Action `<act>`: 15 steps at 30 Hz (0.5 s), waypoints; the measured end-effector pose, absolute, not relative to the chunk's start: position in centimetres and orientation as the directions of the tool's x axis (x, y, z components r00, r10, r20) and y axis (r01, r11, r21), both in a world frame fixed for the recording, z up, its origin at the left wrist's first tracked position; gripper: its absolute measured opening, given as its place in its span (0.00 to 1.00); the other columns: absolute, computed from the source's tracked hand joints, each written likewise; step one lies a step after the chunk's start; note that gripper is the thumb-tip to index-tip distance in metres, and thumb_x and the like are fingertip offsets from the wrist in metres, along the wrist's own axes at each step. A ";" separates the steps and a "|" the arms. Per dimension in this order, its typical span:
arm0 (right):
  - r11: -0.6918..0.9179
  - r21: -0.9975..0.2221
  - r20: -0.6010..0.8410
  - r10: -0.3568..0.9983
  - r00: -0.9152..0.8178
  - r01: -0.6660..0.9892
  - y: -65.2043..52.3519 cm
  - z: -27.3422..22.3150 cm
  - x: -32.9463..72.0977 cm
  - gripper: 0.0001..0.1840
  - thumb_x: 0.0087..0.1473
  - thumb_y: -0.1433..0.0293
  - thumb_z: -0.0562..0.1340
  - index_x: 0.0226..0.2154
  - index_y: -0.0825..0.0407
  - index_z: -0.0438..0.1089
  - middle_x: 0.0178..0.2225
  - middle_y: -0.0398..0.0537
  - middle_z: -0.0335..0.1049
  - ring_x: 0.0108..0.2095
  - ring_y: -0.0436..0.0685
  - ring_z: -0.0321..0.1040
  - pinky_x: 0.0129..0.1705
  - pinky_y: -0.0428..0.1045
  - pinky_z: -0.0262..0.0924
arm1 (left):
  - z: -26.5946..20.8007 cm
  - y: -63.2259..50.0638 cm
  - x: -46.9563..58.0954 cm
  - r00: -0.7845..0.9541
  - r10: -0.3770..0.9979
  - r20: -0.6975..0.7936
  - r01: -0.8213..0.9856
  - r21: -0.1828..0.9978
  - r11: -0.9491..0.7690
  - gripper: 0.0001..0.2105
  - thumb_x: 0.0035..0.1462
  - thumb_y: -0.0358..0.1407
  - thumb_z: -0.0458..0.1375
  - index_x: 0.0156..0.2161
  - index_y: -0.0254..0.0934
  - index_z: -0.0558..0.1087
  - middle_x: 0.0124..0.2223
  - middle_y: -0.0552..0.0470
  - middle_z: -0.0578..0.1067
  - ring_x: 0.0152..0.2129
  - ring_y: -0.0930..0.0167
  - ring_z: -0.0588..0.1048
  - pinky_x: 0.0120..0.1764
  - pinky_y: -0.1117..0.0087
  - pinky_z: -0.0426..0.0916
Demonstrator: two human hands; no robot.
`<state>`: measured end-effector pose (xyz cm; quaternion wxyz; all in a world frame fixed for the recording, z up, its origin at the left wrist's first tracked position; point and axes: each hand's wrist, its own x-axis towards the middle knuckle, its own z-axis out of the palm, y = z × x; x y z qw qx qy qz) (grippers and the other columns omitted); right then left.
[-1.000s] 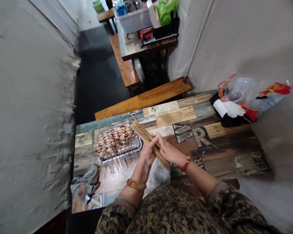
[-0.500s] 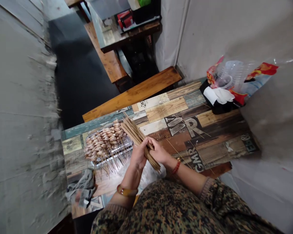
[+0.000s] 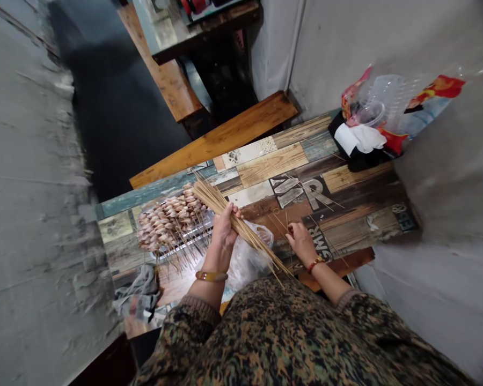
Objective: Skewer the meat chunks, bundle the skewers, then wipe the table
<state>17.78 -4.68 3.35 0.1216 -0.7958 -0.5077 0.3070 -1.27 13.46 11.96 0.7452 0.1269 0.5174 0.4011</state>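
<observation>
My left hand point(image 3: 224, 229) is wrapped round a thick bundle of thin bamboo skewers point(image 3: 211, 197), which slants across the table with its lower ends spread near my jacket. Over the table to the right, my right hand point(image 3: 301, 244) has its fingertips pinched at a loose bamboo skewer point(image 3: 287, 221). More loose skewers point(image 3: 320, 196) lie on the printed lettering. Left of the bundle, a metal tray point(image 3: 203, 228) holds rows of skewered meat pieces point(image 3: 171, 217), their sticks pointing towards me. A clear plastic bag point(image 3: 245, 262) lies crumpled below my left hand.
The wood-patterned table point(image 3: 271, 163) meets the wall on the right. A black container point(image 3: 356, 158) with plastic cups and white tissue stands at its far right. A grey cloth point(image 3: 139, 292) lies at the near left. Beyond the table stands a wooden bench point(image 3: 217, 139).
My right hand has let go of the skewer bundle and moved right to a loose skewer. My left hand keeps the bundle, whose lower ends have fanned out. The view has tilted down slightly.
</observation>
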 end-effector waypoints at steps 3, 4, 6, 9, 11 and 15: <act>-0.400 -0.382 -0.357 0.895 0.267 0.833 -4.3 3.1 17.2 0.07 0.62 0.71 0.55 0.37 0.53 0.68 0.38 0.54 0.70 0.42 0.58 0.66 0.47 0.51 0.59 | 11.4 13.5 -1.4 0.144 0.739 -0.658 -0.461 0.616 0.639 0.17 0.42 0.36 0.71 0.28 0.37 0.64 0.21 0.63 0.65 0.16 0.81 0.65 0.24 0.76 0.65; -0.396 -0.375 -0.360 0.895 0.262 0.838 -4.0 3.2 17.3 0.07 0.63 0.71 0.55 0.36 0.52 0.68 0.38 0.54 0.70 0.42 0.58 0.66 0.46 0.50 0.59 | 11.4 13.5 -1.4 0.149 0.741 -0.654 -0.457 0.620 0.638 0.18 0.42 0.36 0.71 0.28 0.37 0.64 0.21 0.63 0.65 0.16 0.81 0.65 0.24 0.76 0.65; -0.404 -0.361 -0.362 0.891 0.273 0.841 -3.3 3.4 17.7 0.08 0.64 0.71 0.54 0.36 0.53 0.67 0.39 0.55 0.70 0.42 0.58 0.66 0.45 0.50 0.57 | 11.5 13.3 -1.6 0.152 0.746 -0.648 -0.445 0.629 0.637 0.18 0.42 0.37 0.71 0.27 0.37 0.63 0.21 0.63 0.65 0.16 0.80 0.65 0.24 0.76 0.65; -0.430 -0.341 -0.367 0.880 0.303 0.836 -3.1 3.8 18.4 0.10 0.66 0.71 0.50 0.41 0.55 0.66 0.38 0.55 0.70 0.39 0.58 0.67 0.42 0.50 0.57 | 11.7 13.1 -1.9 0.144 0.748 -0.647 -0.433 0.639 0.636 0.19 0.42 0.38 0.71 0.27 0.37 0.63 0.21 0.63 0.64 0.16 0.80 0.65 0.23 0.76 0.65; -0.435 -0.345 -0.369 0.878 0.306 0.832 -3.6 4.2 18.4 0.12 0.67 0.71 0.48 0.45 0.55 0.64 0.38 0.53 0.71 0.38 0.56 0.68 0.40 0.48 0.57 | 11.7 13.0 -2.1 0.155 0.745 -0.648 -0.436 0.632 0.641 0.19 0.41 0.38 0.72 0.27 0.37 0.63 0.21 0.62 0.65 0.16 0.80 0.65 0.23 0.76 0.65; -0.353 -0.371 -0.396 0.897 0.198 0.859 -5.5 4.6 16.8 0.10 0.65 0.66 0.55 0.47 0.52 0.65 0.43 0.52 0.69 0.41 0.55 0.68 0.40 0.47 0.58 | 11.5 13.2 -2.4 0.196 0.737 -0.647 -0.436 0.616 0.656 0.18 0.41 0.36 0.72 0.27 0.36 0.64 0.21 0.62 0.66 0.16 0.80 0.65 0.23 0.76 0.65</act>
